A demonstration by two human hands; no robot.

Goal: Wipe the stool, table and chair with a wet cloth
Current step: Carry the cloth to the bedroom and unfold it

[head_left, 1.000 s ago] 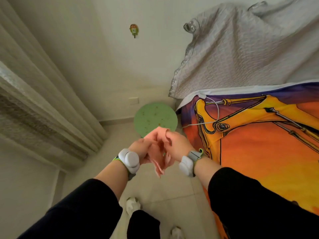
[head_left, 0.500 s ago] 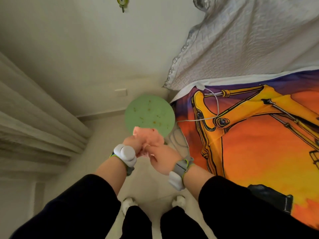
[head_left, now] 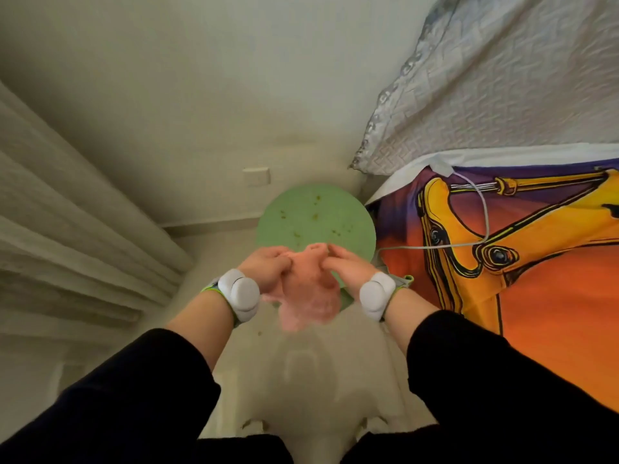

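Observation:
A round green stool (head_left: 315, 219) stands on the floor by the wall, its top dotted with small dark specks. Just in front of it, above its near edge, both my hands hold a pink cloth (head_left: 310, 296). My left hand (head_left: 266, 269) pinches the cloth's upper left part and my right hand (head_left: 346, 267) pinches its upper right part. The cloth hangs down between them, bunched and blurred. No table or chair is in view.
A bed with an orange and yellow excavator sheet (head_left: 519, 262) lies close to the right of the stool, with a white cable (head_left: 482, 222) across it and a grey quilt (head_left: 502, 78) behind. Curtains (head_left: 67, 229) hang at the left. A wall socket (head_left: 256, 176) sits above the stool.
The stool has come nearer and larger in view. My hands have drawn apart, and the cloth now hangs spread between them instead of being bunched in one clump.

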